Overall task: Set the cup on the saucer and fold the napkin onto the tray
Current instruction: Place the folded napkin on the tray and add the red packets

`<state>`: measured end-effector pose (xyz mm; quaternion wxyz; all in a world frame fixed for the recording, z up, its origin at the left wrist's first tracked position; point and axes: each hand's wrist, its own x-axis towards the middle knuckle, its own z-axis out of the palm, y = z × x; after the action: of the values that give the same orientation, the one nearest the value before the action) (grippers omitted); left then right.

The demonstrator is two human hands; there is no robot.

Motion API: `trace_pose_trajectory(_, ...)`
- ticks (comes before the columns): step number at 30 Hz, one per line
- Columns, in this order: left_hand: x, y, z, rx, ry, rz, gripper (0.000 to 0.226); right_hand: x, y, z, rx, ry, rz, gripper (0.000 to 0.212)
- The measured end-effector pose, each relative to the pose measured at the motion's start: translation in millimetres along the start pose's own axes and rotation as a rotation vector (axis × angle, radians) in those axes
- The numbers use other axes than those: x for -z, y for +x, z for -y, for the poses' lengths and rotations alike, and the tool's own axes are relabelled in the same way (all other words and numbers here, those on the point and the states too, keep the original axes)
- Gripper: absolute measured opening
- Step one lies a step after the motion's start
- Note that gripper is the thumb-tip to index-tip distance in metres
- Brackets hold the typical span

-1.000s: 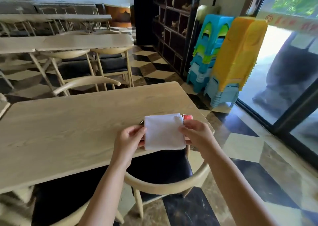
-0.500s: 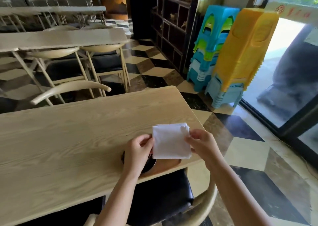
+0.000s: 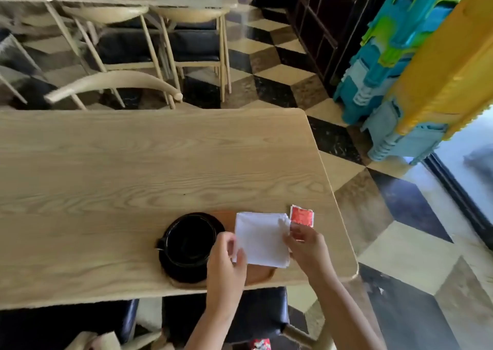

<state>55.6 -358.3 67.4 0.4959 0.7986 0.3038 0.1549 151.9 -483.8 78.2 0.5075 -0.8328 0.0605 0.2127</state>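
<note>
Both hands hold a folded white napkin (image 3: 262,239) over the wooden tray (image 3: 260,275) near the table (image 3: 133,176) front edge; left hand (image 3: 226,265) pinches napkin's lower left corner w/ thumb and fingers; right hand (image 3: 306,248) pinches its right edge; can't tell if napkin rests on tray or hangs just above; black cup (image 3: 190,243) sits on black saucer (image 3: 184,273), at tray's left end, just left of napkin; red packet (image 3: 301,216) lies on table beside napkin's top right corner, partly behind right hand's fingers; chairs (image 3: 117,85) beyond table's far side; stacked plastic stools (image 3: 400,64) on checkered floor (image 3: 386,216), right
</note>
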Motion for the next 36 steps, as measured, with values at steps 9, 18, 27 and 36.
trace_pose_trajectory(9,-61,-5,29,0.073,0.317,0.115,0.039,-16,49,-28,0.108,-0.242,0.056,0.023)
trace_pose_trajectory(18,-77,-30,46,-0.131,0.759,0.234,0.060,-12,53,-58,0.591,-0.748,0.047,0.066)
trace_pose_trajectory(27,-70,-27,55,-0.116,0.925,0.324,0.060,-8,65,-72,0.848,-1.078,0.207,0.064)
trace_pose_trajectory(36,-61,-19,65,-0.104,0.918,0.282,0.060,-25,67,-67,0.926,-1.134,0.142,0.054)
